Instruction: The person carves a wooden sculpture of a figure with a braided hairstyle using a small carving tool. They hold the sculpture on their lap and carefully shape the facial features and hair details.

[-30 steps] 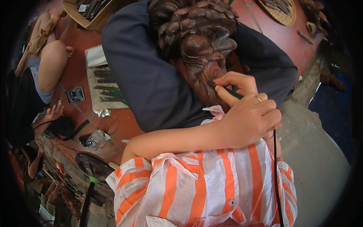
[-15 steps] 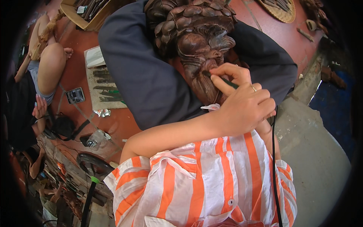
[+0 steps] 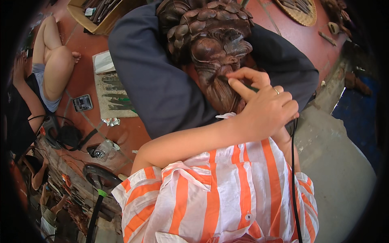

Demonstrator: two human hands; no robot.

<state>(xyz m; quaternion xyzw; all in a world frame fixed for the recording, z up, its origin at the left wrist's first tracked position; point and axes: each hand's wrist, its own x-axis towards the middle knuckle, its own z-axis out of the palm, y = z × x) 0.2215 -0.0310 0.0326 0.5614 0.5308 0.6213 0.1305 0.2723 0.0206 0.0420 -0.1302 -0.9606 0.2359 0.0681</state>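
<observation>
One black cable (image 3: 293,170) dangled down the right side of my striped shirt (image 3: 212,194), closest of all. Just past that, my left grip (image 3: 269,109), ring on and fingers curled, lay over the right one; its inside was hidden, so I couldn't tell what it had hold of. And the right grip (image 3: 259,79), what a pinch! Thumb and forefinger were nearly closed on a slim dark tool (image 3: 254,88), its tip right at the wood. That wood was a dark brown carving (image 3: 206,50) between my legs in dark trousers (image 3: 150,77), grooved strands under the tip, overlapping scale shapes farther up. Out left, a pale mat (image 3: 106,113) carried flat dark blades (image 3: 114,96) and a white sheet (image 3: 104,62), crumpled foil (image 3: 111,121) at its near edge, a phone (image 3: 82,103) close by. Another person's bare knee (image 3: 60,65) was bent beyond them. Farther off, top left, stood a box (image 3: 103,26) of dark sticks (image 3: 99,10); upper right, on the red floor (image 3: 300,38), a woven tray (image 3: 311,20) with more pieces!
</observation>
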